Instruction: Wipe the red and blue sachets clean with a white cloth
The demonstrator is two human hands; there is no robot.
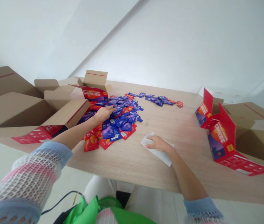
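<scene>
Open cardboard shipping boxes (12,105) crowd the left and right of the wooden table (132,165), red printed cartons (220,140) at right, white wall (169,53) far, green bag (87,211) near.

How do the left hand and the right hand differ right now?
The left hand rests its fingers on the heap of blue sachets, while the right hand lies on a white wipe. The left hand also reaches farther across the wooden table than the right hand. Both are bare and palm down.
</scene>
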